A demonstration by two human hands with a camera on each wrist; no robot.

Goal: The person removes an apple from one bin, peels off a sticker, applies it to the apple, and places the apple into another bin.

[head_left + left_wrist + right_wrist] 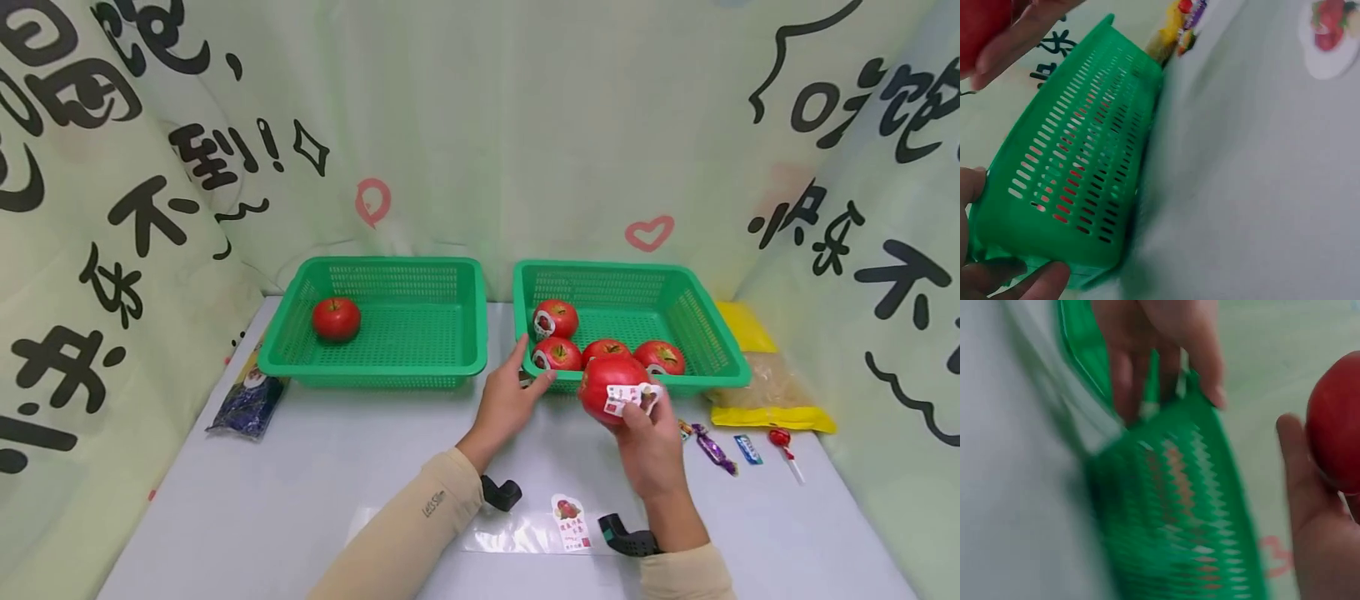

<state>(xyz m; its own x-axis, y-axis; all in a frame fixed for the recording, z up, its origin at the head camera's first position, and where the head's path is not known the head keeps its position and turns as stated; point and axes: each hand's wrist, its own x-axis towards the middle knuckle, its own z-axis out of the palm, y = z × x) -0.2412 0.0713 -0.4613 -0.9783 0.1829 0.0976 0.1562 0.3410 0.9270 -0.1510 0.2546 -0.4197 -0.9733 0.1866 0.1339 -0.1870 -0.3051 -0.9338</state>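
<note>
My right hand (651,446) holds a red apple (603,379) over the front edge of the right green basket (705,383). A white printed sticker (622,398) shows on that apple, by the thumb. My left hand (504,408) grips the same basket at its front left corner, fingers and thumb about the rim; the right wrist view shows this hand (1166,337) there too. Inside the basket sit several red apples (556,318), some bearing stickers. One red apple (337,319) with no visible sticker lies in the left green basket (375,377).
A clear sheet with one apple sticker (572,523) lies at the table's front. To the right are wrapped candies (715,450), a red lollipop (781,439) and a yellow-edged bag (772,383). A dark packet (251,404) lies by the left basket. Printed curtains (450,125) surround the table.
</note>
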